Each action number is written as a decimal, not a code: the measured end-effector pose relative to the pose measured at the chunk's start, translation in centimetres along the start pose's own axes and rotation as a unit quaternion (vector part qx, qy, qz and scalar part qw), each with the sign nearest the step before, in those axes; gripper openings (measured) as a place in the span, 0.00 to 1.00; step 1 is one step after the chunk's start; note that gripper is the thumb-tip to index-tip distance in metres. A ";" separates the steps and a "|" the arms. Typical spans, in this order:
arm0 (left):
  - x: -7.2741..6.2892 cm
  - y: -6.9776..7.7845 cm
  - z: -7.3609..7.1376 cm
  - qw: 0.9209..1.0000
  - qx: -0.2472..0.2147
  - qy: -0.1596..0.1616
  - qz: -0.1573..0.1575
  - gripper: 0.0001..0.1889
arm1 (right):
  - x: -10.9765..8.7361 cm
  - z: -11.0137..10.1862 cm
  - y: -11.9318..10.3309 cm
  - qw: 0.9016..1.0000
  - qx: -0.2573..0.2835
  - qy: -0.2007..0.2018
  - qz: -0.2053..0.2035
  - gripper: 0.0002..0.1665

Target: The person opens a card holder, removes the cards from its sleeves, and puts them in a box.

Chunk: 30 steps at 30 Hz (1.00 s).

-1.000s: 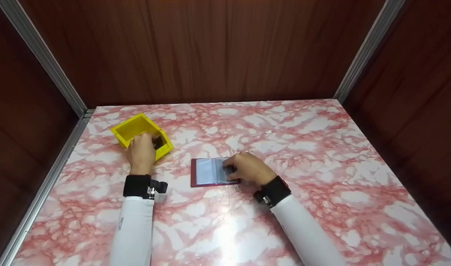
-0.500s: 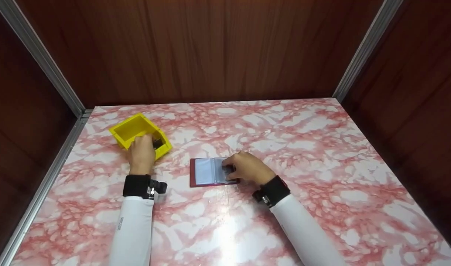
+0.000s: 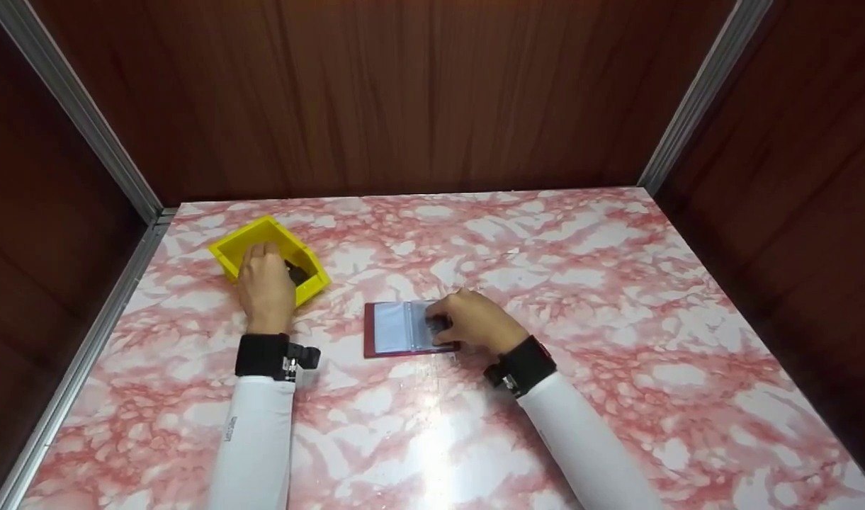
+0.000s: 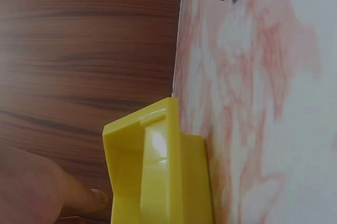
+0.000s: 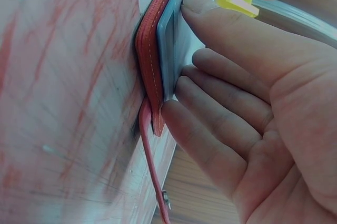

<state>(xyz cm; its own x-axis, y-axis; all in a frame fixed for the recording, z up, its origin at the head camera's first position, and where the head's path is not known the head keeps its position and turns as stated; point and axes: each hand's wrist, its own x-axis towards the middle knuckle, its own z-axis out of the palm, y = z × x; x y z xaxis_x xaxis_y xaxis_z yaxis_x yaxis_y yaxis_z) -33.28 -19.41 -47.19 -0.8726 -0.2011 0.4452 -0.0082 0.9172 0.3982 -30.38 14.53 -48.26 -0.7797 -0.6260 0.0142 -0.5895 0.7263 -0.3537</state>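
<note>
In the head view, my left hand (image 3: 266,280) reaches into a yellow bin (image 3: 310,285), back of the hand up, its fingertips hidden. Beside it inside the bin lies a small dark object (image 3: 297,273), its kind unclear. The left wrist view catches one digit of that hand (image 4: 47,192) by the bin wall, nothing seen held. My right hand (image 3: 478,322) rests on the right page of an opened red card holder (image 3: 393,327) with clear plastic sleeves. In the right wrist view, its thumb and loosely bent fingers touch the sleeves (image 5: 169,50) near their edge.
The card holder's red strap (image 5: 150,161) with a metal snap hangs out to one side. Underneath is a pink-and-white marbled table (image 3: 581,283). Brown wood-grain panels (image 3: 404,99) with metal edge strips enclose it at the back and both sides.
My left hand has shifted slightly forward and left in the bin, its fingers straighter, and the dark object shows more clearly. My right hand and the card holder stay in place.
</note>
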 end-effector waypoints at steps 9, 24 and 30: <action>-0.1 2.0 -2.6 0.990 -0.105 0.095 -0.007 0.17 | 0.2 0.0 -0.1 1.000 -0.007 0.006 -0.006 0.15; -2.4 6.1 -1.4 0.976 -0.167 -0.133 0.042 0.12 | 0.0 0.1 -0.1 1.000 -0.011 0.010 -0.010 0.16; -4.0 7.8 1.2 0.941 -0.154 -0.296 0.046 0.11 | -0.1 -0.3 0.2 0.998 -0.027 0.058 -0.013 0.12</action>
<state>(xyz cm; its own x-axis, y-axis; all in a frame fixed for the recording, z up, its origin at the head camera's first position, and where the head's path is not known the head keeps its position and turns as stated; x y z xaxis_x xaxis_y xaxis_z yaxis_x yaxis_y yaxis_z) -30.47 -11.06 -46.83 -0.9827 0.1853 -0.0003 0.1431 0.7603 0.6336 -30.49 14.79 -48.07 -0.7808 -0.6108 0.1314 -0.6185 0.7257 -0.3015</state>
